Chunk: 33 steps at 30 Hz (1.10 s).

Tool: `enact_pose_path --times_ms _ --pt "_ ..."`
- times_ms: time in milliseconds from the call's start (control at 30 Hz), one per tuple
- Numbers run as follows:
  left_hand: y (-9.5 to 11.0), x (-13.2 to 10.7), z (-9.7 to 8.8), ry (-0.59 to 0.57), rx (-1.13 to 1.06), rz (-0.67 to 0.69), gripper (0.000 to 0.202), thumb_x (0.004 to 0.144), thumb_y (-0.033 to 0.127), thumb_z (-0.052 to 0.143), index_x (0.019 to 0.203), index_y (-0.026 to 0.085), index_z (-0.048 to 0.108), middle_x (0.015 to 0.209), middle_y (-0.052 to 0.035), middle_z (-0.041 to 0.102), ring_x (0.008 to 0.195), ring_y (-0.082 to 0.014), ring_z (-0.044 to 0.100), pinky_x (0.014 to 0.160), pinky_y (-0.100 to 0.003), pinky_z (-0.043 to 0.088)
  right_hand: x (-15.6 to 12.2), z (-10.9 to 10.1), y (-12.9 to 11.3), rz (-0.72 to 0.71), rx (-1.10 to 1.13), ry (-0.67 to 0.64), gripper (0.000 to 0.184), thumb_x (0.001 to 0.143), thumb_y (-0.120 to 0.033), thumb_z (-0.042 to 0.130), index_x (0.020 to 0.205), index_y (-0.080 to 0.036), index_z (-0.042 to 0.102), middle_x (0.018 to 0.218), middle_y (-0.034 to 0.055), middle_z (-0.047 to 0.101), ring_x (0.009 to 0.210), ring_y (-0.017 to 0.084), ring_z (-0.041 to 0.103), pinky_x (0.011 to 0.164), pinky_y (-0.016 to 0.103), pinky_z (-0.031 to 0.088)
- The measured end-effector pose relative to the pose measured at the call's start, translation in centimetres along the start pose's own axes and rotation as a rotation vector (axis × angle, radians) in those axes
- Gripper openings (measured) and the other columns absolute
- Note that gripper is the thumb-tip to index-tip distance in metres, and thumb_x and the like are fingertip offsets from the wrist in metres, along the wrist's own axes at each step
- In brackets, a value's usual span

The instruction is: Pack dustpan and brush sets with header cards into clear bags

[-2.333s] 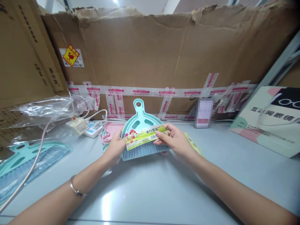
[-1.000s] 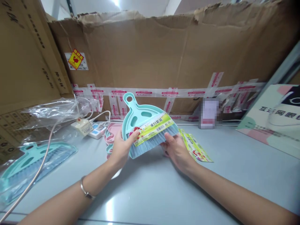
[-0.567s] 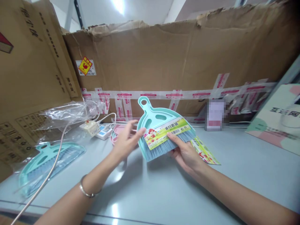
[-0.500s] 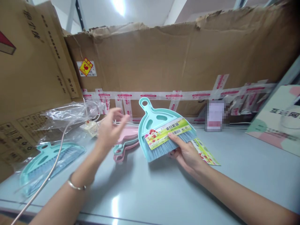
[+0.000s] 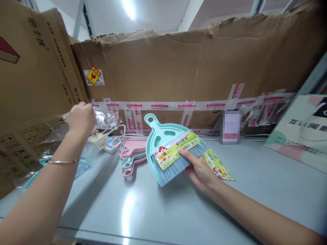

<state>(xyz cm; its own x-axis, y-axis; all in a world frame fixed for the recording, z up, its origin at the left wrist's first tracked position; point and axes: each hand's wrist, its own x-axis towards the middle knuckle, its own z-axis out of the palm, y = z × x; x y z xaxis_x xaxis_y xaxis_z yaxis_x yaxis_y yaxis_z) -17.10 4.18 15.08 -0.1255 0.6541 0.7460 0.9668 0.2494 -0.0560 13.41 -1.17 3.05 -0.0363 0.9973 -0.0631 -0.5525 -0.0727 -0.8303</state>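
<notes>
My right hand grips a light-blue dustpan with a blue-bristled brush nested in it, tilted above the table. A printed card label with mushrooms wraps across the brush, and my thumb presses on its lower edge. Over at the left, my left hand is closed on a clear plastic bag, its fingertips turned away from view. Below that arm lies another light-blue dustpan, partly covered by the forearm and plastic.
Pink and blue dustpans lie stacked mid-table. Behind my right hand is a loose card label. A white plug adapter and power strip sit near the back. A large carton walls the rear; a phone leans there.
My left hand has moved left from above the stacked dustpans to the clear plastic and closed on it. The dustpan in my right hand has shifted slightly left and down.
</notes>
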Motion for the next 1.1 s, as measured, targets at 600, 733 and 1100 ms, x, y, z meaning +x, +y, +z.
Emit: enact_pose_path --times_ms 600,733,1100 --pt "9.0 -6.3 3.9 0.011 -0.366 0.325 0.018 0.086 0.02 0.041 0.077 0.017 0.056 0.079 -0.0057 0.061 0.068 -0.0164 0.057 0.059 -0.025 0.038 0.5 -0.9 1.1 0.095 -0.044 0.01 0.044 0.061 -0.026 0.077 0.102 -0.022 0.062 0.089 0.0019 0.072 0.079 0.02 0.067 0.067 0.032 0.056" --pt "9.9 -7.5 3.4 0.019 -0.41 0.411 0.022 0.088 0.021 0.038 0.079 0.016 0.058 0.078 -0.0054 0.061 0.066 -0.0147 0.056 0.059 -0.023 0.037 0.0 -0.6 1.4 0.129 -0.04 -0.031 0.04 0.062 -0.026 0.076 0.099 -0.02 0.062 0.089 0.003 0.072 0.08 0.02 0.067 0.068 0.032 0.057" --pt "10.6 -8.7 2.3 -0.057 -0.517 0.714 0.03 0.09 0.025 0.038 0.079 0.017 0.065 0.074 -0.0058 0.062 0.064 -0.0137 0.053 0.053 -0.024 0.034 0.8 -0.7 0.9 0.14 0.194 0.116 0.037 0.067 -0.014 0.072 0.101 -0.023 0.062 0.087 -0.0006 0.072 0.078 0.017 0.068 0.064 0.027 0.058"
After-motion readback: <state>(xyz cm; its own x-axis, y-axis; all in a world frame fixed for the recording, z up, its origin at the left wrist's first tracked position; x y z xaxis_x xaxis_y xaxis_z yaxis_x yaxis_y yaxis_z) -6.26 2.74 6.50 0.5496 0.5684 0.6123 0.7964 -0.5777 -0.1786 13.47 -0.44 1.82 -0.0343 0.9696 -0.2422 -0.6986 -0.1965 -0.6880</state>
